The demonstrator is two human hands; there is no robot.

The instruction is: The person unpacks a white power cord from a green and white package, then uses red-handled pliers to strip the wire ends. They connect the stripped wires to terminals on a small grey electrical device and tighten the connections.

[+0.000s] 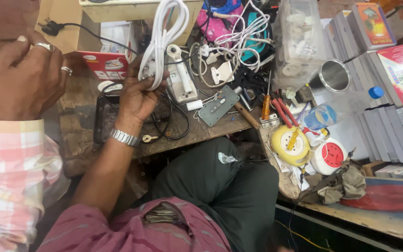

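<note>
Head view: left hand (138,98) clamped round coiled white cable (162,42), 12 o'clock of wooden workbench (78,130). Co-worker's ringed hand (22,79) at 9 o'clock. Right hand out of frame.

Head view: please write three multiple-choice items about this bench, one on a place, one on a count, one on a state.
1. Where does the orange-handled screwdriver lie?
A. Inside a cup
B. Right of the grey plate
C. On the knee

2. How many rings show on the other person's hand?
A. None
B. Five
C. Two

3. How is the left hand?
A. Closed around the white cable
B. Open and flat
C. Resting on the trousers

Answers:
1. B, as it lies on the bench just right of the plate.
2. C, as two silver bands show on the fingers.
3. A, as the fingers wrap the looped cable.
</note>
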